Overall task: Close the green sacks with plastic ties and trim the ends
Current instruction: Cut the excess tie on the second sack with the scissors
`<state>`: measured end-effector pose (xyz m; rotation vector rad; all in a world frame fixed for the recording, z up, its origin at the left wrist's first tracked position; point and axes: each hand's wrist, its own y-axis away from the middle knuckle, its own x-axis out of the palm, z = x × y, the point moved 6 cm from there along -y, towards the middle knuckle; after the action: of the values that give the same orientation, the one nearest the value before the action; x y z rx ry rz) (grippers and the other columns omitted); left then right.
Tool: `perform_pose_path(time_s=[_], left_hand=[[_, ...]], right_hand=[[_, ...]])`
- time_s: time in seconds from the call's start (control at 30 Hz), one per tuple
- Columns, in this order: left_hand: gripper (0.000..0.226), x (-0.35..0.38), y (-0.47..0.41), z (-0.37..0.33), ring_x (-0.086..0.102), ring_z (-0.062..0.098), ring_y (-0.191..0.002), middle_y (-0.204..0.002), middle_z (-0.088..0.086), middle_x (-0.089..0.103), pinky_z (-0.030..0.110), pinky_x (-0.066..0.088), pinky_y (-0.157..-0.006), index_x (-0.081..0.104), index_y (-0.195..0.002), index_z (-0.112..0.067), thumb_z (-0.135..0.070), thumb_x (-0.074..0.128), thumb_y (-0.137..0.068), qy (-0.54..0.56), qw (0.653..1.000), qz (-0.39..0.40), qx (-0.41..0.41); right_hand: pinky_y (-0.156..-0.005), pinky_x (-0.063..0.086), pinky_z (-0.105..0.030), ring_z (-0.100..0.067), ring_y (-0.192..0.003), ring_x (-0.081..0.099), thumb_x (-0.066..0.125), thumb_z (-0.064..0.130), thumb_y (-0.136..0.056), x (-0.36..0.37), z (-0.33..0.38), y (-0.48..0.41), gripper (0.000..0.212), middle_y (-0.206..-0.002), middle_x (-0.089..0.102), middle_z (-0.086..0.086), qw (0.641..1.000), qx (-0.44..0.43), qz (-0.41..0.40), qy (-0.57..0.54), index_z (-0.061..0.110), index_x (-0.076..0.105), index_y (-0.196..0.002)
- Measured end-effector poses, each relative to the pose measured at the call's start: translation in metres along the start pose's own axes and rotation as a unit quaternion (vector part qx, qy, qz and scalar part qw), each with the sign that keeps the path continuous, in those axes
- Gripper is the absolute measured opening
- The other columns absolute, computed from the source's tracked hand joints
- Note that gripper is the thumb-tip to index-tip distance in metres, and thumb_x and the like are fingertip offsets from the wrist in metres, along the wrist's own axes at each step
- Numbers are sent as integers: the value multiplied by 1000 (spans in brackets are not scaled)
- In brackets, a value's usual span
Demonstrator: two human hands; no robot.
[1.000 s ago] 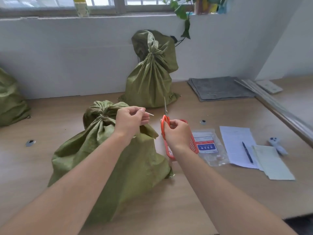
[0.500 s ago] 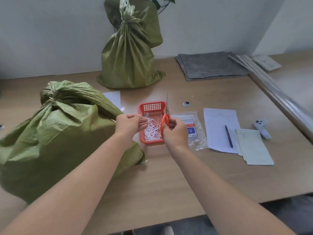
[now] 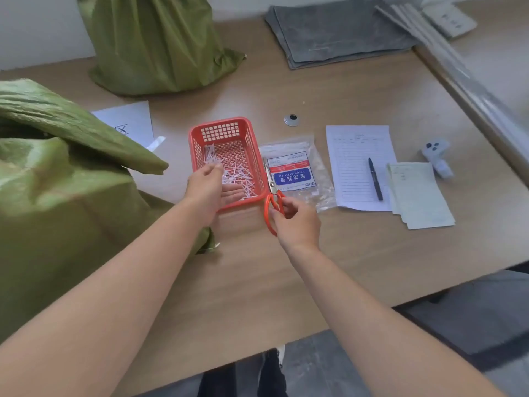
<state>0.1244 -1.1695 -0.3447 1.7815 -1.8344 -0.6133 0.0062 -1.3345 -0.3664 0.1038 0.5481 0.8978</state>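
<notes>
A large green sack [image 3: 57,181] lies at the left, its tied neck out of view. A second green sack [image 3: 154,44] stands at the back by the wall. My left hand [image 3: 207,193] hovers inside the red basket [image 3: 220,123], fingers loose and straight above a pile of cut white tie ends [image 3: 237,173]. My right hand [image 3: 297,224] grips the orange-handled scissors [image 3: 270,210] just right of the basket. Their closed blades point away from me, over a clear bag of cable ties [image 3: 294,173].
Right of the tie bag lie a lined sheet [image 3: 355,156] with a black pen [image 3: 375,179], green notes [image 3: 420,196] and a small white device [image 3: 436,156]. Grey mats [image 3: 337,32] are stacked at the back. A paper sheet [image 3: 128,121] sits behind the near sack. The table's front edge is close.
Both hands moved from the near sack's neck to the basket. My left hand, which pinched a cut tie end, has opened over the basket. My right hand lowered the scissors beside the basket.
</notes>
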Motion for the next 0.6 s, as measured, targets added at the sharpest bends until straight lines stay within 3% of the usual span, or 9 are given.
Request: perform_pose_path(time_s=[0.07, 0.2, 0.27, 0.37, 0.47, 0.6], left_hand=[[45, -1, -4, 11, 76, 39, -92, -104, 32, 70, 45, 65, -79, 37, -153, -11, -24, 45, -111, 2, 1000, -9, -15], [44, -7, -11, 27, 76, 39, -89, -99, 32, 70, 47, 64, -82, 37, -153, -8, -17, 44, -110, 18, 999, -40, -33], [44, -9, -9, 31, 76, 38, -88, -95, 30, 71, 44, 65, -78, 37, -152, -7, -16, 43, -110, 3, 999, -43, -31], [36, -10, -3, 34, 75, 37, -85, -91, 27, 72, 40, 65, -66, 43, -144, -5, -15, 43, -110, -40, 998, -32, -32], [31, -12, -1, 41, 76, 35, -79, -90, 25, 74, 37, 64, -54, 49, -137, -7, -17, 46, -108, -80, 996, -22, -41], [26, -14, 0, 53, 77, 37, -82, -88, 23, 76, 40, 64, -60, 52, -131, -10, -19, 50, -107, -115, 992, -2, -49]], right_hand=[[-74, 52, -18, -2, -72, 68, 84, 14, -81, 0, -23, 2, 29, -73, 70, 18, 1000, 18, 11, 16, 37, 69, -72], [-77, 53, -20, 2, -72, 67, 86, 16, -79, 4, -54, 9, 17, -74, 72, 17, 997, 43, 38, 53, 28, 81, -91], [-81, 56, -24, -3, -75, 69, 87, 15, -77, 7, -64, 11, 21, -74, 71, 17, 995, 55, 55, 69, 26, 81, -95], [-76, 53, -24, -8, -75, 67, 88, 13, -76, 13, -75, 14, 27, -74, 66, 17, 989, 78, 76, 96, 24, 79, -98], [-73, 55, -28, -13, -76, 68, 85, 10, -74, 17, -86, 16, 28, -72, 64, 13, 984, 105, 71, 123, 31, 72, -88], [-77, 58, -34, -19, -83, 71, 83, 8, -73, 23, -98, 16, 32, -75, 66, 10, 979, 119, 56, 153, 32, 61, -74]])
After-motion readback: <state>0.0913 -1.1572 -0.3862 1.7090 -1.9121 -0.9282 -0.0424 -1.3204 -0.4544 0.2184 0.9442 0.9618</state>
